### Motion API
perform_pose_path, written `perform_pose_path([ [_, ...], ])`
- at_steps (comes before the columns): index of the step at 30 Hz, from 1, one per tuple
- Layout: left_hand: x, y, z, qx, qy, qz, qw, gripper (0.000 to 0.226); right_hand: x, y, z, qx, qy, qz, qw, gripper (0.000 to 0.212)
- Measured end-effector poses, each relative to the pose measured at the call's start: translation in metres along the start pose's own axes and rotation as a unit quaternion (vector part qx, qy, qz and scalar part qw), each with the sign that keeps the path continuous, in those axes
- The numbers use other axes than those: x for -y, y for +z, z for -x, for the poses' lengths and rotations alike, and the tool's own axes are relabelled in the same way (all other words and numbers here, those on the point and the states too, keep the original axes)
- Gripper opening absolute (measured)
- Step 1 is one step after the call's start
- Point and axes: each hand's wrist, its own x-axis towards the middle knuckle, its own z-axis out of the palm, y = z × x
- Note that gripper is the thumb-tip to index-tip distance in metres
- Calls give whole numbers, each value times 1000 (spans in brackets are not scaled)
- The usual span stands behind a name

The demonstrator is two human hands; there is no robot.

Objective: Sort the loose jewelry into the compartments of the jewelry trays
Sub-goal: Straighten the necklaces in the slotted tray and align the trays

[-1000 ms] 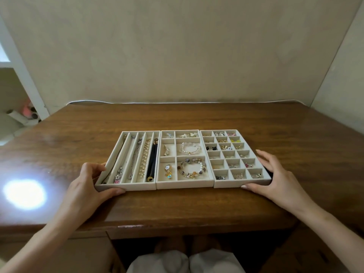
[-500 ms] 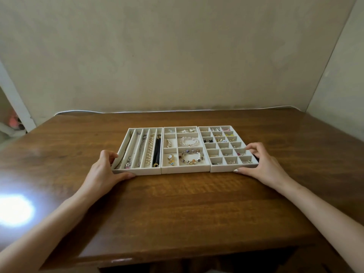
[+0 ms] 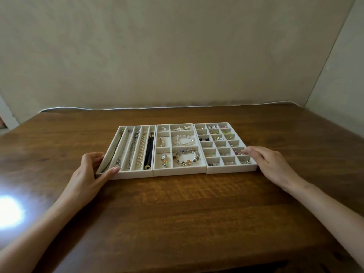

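Observation:
Three cream jewelry trays stand side by side on the wooden table. The left tray has long slots with chains, a pearl strand and a black cord. Bracelets and brooches lie in the middle tray. The right tray is a grid of small cells with earrings and rings. My left hand grips the left tray's near left corner, thumb over the front rim, fingers curled at the side wall. My right hand rests its fingers on the right tray's right rim. No loose jewelry shows on the table.
A white cable runs along the table's back edge under a plain wall. A bright glare spot lies on the wood at the left. Bare wood surrounds the trays on every side.
The three trays have slid together away from the table's front edge toward its middle, both hands staying at their outer sides. My right hand's fingers have shifted onto the right tray's rim.

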Motion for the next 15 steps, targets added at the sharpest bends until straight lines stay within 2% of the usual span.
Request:
perform_pose_path([
  [7, 1, 0, 2, -5, 10, 4, 1000, 56, -4, -3, -15, 16, -10, 56, 998, 38],
  [15, 2, 0, 2, -6, 15, 6, 1000, 52, 11, -10, -38, 39, 5, 125, 991, 17],
])
